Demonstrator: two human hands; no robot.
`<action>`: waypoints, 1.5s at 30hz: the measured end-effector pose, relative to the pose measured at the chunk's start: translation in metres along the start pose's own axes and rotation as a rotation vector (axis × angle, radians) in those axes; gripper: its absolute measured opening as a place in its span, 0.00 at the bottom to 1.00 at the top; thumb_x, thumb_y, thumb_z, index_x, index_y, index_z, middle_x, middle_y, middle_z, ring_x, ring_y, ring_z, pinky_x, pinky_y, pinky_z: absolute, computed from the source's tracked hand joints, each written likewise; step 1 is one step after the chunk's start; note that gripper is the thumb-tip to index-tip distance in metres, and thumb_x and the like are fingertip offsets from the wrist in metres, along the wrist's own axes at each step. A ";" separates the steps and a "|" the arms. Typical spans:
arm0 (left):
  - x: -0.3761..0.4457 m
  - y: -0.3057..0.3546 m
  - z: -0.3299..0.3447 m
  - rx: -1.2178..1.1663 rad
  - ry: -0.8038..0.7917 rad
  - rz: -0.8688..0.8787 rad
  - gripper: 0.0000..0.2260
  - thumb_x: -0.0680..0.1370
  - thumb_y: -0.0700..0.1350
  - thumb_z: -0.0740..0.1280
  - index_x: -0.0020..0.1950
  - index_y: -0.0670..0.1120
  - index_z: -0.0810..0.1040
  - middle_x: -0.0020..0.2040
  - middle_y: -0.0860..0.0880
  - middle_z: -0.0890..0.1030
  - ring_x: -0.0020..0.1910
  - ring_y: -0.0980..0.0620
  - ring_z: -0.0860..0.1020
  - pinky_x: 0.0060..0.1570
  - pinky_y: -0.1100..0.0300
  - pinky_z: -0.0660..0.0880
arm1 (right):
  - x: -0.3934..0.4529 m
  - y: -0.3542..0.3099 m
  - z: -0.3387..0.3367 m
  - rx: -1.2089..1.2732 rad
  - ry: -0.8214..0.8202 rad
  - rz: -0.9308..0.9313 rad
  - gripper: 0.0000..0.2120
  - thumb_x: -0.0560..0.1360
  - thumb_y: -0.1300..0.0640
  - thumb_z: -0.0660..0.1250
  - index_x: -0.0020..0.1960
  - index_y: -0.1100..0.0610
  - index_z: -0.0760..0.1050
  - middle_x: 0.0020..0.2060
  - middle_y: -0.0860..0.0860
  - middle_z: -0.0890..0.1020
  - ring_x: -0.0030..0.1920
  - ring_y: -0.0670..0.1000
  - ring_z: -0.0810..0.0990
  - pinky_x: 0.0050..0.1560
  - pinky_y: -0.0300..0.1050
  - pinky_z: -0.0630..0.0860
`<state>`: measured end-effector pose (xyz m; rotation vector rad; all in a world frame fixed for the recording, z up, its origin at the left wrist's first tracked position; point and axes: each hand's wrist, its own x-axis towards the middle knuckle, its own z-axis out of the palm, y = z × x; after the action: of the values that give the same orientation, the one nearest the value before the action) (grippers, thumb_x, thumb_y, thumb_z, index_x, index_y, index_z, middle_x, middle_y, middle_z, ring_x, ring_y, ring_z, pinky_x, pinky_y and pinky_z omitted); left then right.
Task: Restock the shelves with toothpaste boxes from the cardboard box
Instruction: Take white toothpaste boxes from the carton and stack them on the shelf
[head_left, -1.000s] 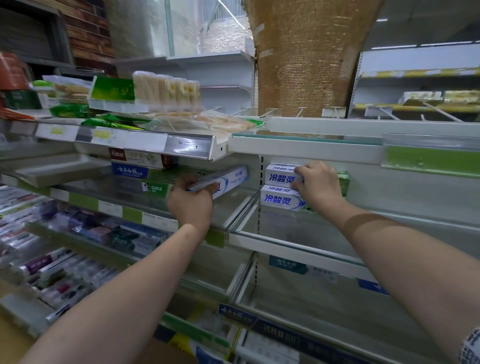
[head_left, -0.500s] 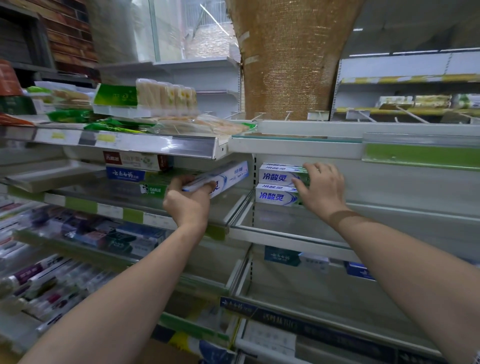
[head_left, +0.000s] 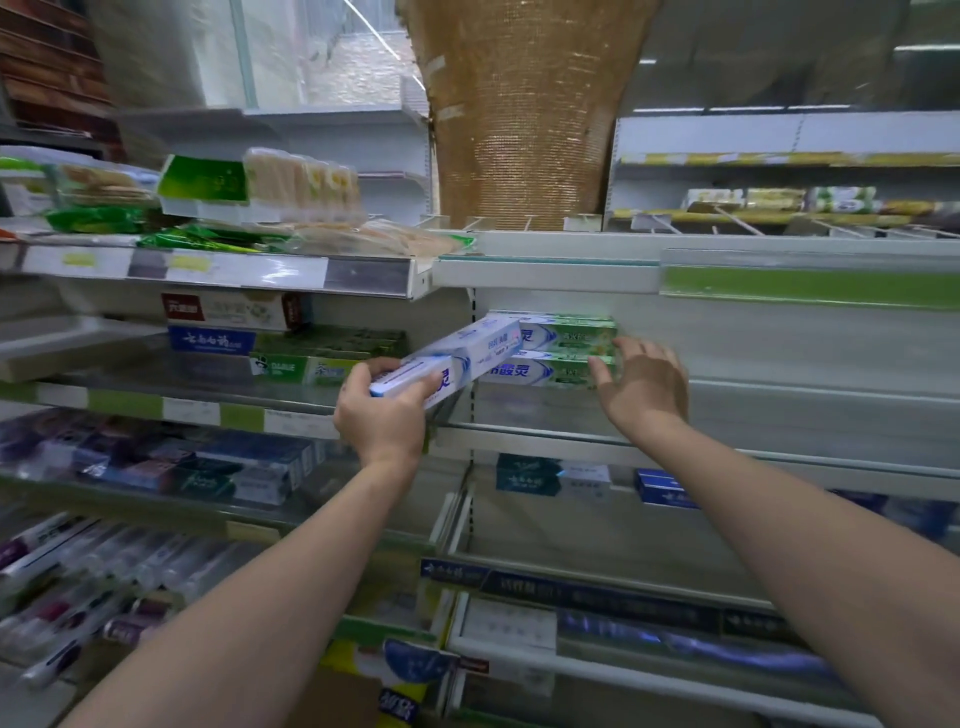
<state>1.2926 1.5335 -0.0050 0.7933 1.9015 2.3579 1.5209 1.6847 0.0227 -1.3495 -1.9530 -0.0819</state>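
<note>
Left hand (head_left: 382, 415) gripping white-and-blue toothpaste box (head_left: 445, 364) at its near end, fingers curled over top, thumb underneath; box angled up and to the right, far end overlapping the stacked boxes. Right hand (head_left: 641, 387) released, fingers spread and relaxed, fingertips just beside right end of lower box in the stack, contact hard to tell. Both forearms bare, reaching up from bottom of view.

Just beyond: two stacked green-and-white toothpaste boxes (head_left: 563, 353), lying flat, one on top of the other, at left end of glass shelf (head_left: 779, 457), against back panel. To the left on neighbouring shelf: more toothpaste boxes incl. green Darlie box (head_left: 304, 368), blue box (head_left: 212, 340), red-and-white box (head_left: 234, 310) on top. Lower shelves: dark blue boxes (head_left: 662, 487), blurred tubes at far left.

Farther up: shelf w/ green packets (head_left: 104, 218) and pale wrapped items. Behind: woven tan column (head_left: 524, 114), then distant shelving at right.
</note>
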 end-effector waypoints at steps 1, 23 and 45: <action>-0.006 0.003 0.005 -0.005 -0.011 0.010 0.18 0.62 0.52 0.83 0.45 0.56 0.79 0.49 0.52 0.82 0.48 0.52 0.82 0.45 0.49 0.83 | -0.002 0.005 -0.006 -0.002 0.002 0.019 0.24 0.80 0.40 0.58 0.70 0.53 0.71 0.64 0.56 0.77 0.65 0.58 0.70 0.66 0.51 0.65; -0.208 0.063 0.215 -0.054 -0.283 0.122 0.17 0.61 0.44 0.83 0.45 0.53 0.82 0.44 0.51 0.84 0.44 0.51 0.82 0.46 0.57 0.79 | 0.008 0.264 -0.129 0.055 0.050 0.217 0.22 0.80 0.42 0.59 0.66 0.54 0.75 0.56 0.59 0.81 0.62 0.61 0.74 0.58 0.51 0.72; -0.136 0.041 0.348 0.194 -0.539 -0.080 0.30 0.64 0.57 0.82 0.58 0.43 0.78 0.62 0.43 0.71 0.52 0.44 0.81 0.33 0.49 0.84 | 0.082 0.322 -0.094 0.092 0.139 0.164 0.19 0.80 0.45 0.61 0.58 0.58 0.80 0.54 0.57 0.83 0.55 0.61 0.79 0.56 0.49 0.71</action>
<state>1.5578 1.7971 0.0283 1.1910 1.8810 1.6922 1.8244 1.8497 0.0284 -1.3993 -1.7050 -0.0073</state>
